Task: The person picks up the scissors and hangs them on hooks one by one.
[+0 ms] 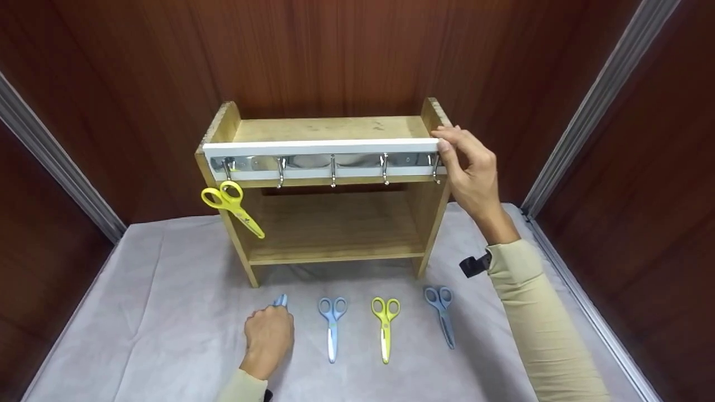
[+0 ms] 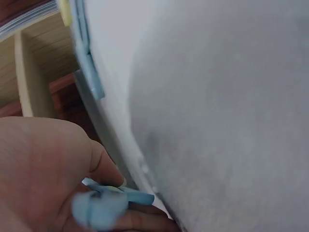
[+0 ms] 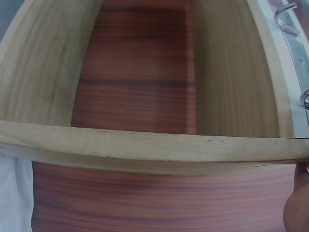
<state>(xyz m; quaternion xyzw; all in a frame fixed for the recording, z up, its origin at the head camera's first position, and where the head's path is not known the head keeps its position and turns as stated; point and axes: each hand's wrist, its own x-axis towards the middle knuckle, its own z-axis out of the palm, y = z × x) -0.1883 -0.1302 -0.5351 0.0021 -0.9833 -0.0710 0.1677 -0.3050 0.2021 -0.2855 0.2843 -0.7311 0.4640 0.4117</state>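
Low at the front, my left hand (image 1: 269, 338) grips a pair of light blue scissors (image 2: 104, 205), mostly hidden by the fingers in the head view. My right hand (image 1: 475, 170) holds the right end of a white hook rail (image 1: 324, 146), its thumb on the front and fingers over the top. The rail has several silver hooks and runs along the front of a wooden shelf (image 1: 335, 257). Yellow scissors (image 1: 234, 206) hang by a finger loop from the leftmost hook.
On the grey cloth (image 1: 167, 324), in a row right of my left hand, lie light blue scissors (image 1: 332, 326), yellow scissors (image 1: 385, 326) and darker blue scissors (image 1: 441, 312). Brown wood-grain panels (image 1: 335, 56) with metal edge strips enclose the back and sides.
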